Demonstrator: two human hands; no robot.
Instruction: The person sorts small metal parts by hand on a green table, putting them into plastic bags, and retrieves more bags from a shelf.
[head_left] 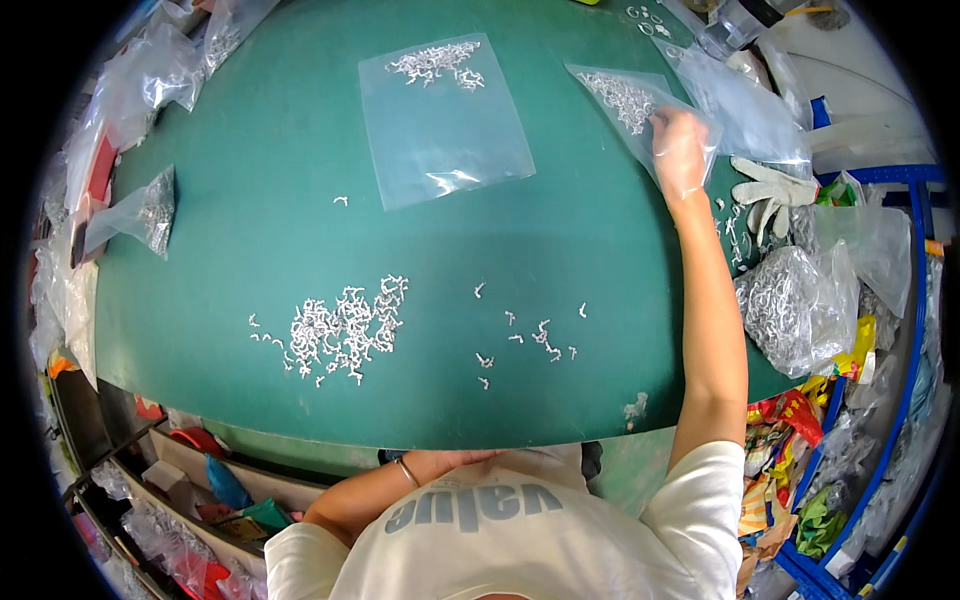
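Observation:
My right hand (679, 148) is inside a clear plastic bag (645, 158) at the upper right. Its fingers are curled beside a heap of small silvery metal parts (622, 98) in that bag; what they grip, if anything, is hidden. Against my body at the table's near edge rests my left hand (445, 463), its fingers out of sight. Another clear bag (440, 140) lies flat at the far middle, with similar parts (435, 62) near its top. A large loose pile of small parts (345, 328) lies left of centre, and several single pieces (541, 332) are scattered to its right.
The green table (230, 230) has a filled clear bag (157, 210) at left. Along the right lie a white glove (770, 192), empty-looking plastic bags (745, 105) and a bulging bag of parts (790, 312). A blue rack (908, 350) stands beyond the right edge.

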